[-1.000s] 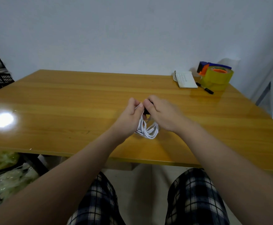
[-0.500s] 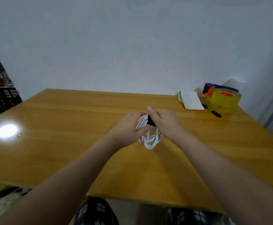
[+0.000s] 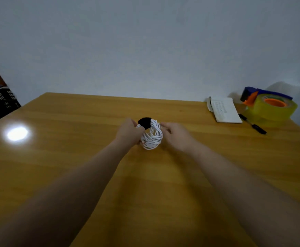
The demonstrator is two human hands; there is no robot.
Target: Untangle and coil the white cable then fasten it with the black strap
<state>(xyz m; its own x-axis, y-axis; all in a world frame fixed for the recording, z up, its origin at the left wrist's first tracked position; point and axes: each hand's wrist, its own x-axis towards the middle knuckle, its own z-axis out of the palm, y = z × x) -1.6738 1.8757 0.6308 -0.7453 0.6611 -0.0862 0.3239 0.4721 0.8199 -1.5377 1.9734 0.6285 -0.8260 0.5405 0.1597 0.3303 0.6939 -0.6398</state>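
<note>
The white cable [image 3: 152,138] is a small coil, held between both hands above the middle of the wooden table [image 3: 74,157]. The black strap [image 3: 145,122] is wrapped round the top of the coil. My left hand [image 3: 128,131] grips the coil's left side, just beside the strap. My right hand [image 3: 175,133] pinches the coil's right side with its fingertips. A small red-tipped plug end shows at the coil's lower left. The image is blurred.
A white notebook [image 3: 224,109] lies at the far right of the table, a black pen [image 3: 252,124] beside it. A yellow tape roll [image 3: 274,109] in a blue and orange dispenser stands in the far right corner. A black crate [image 3: 1,102] sits left of the table.
The hands moved forward with the coil, away from me. The right hand let go of the strap and shifted to the coil's right side. The camera tilted up.
</note>
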